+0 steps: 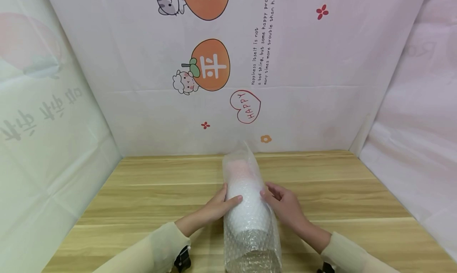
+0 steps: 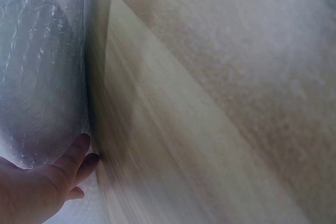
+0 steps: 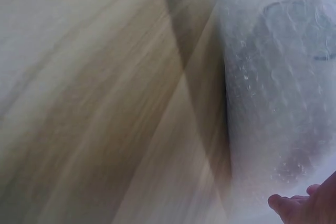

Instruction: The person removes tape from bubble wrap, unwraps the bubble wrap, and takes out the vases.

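Note:
A long white, rounded object (image 1: 248, 215) with a pinkish far end lies lengthwise on the table inside bubble wrap (image 1: 251, 239). The clear wrap extends past its near end as a loose tube. My left hand (image 1: 217, 205) holds the left side, thumb over the top and fingers along the flank. On the opposite side, my right hand (image 1: 285, 205) touches the wrap with its thumb, the other fingers loosely bent beside it. Both wrist views show the bubble wrap (image 2: 42, 72) close up, with the left hand (image 2: 47, 184) and right hand (image 3: 310, 205) at the lower corners.
The wood-grain table (image 1: 160, 193) runs back to a white printed cloth (image 1: 303, 106) hanging behind it. More white cloth (image 1: 46, 146) hangs on the left, and a similar sheet (image 1: 417, 146) on the right.

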Available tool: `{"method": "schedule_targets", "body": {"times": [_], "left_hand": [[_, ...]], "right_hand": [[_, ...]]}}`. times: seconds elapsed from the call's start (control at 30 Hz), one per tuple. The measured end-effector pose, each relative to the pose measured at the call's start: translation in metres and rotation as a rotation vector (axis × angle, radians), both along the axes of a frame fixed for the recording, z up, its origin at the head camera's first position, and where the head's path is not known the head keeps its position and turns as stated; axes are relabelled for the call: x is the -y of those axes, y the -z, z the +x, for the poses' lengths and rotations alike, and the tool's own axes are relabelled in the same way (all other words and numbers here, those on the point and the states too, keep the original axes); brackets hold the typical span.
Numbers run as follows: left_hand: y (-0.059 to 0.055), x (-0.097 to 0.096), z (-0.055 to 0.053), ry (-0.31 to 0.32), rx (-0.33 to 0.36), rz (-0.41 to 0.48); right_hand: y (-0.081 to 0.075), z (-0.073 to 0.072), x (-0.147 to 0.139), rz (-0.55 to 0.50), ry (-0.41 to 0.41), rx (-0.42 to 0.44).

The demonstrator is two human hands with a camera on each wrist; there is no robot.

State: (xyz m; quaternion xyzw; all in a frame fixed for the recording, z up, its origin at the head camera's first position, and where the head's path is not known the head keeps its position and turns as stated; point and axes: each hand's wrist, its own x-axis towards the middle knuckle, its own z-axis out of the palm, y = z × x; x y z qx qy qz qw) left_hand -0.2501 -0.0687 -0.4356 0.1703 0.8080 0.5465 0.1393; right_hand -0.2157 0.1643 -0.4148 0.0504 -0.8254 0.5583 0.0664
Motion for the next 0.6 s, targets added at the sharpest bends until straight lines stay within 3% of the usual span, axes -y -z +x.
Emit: {"method": "schedule_targets", "body": {"times": [0.6], "left_hand": [[-0.002,-0.001,0.001,-0.002,0.024,0.000]], "right_hand": [[-0.004,-0.015,0.010,-0.067,-0.032,0.111]]}}
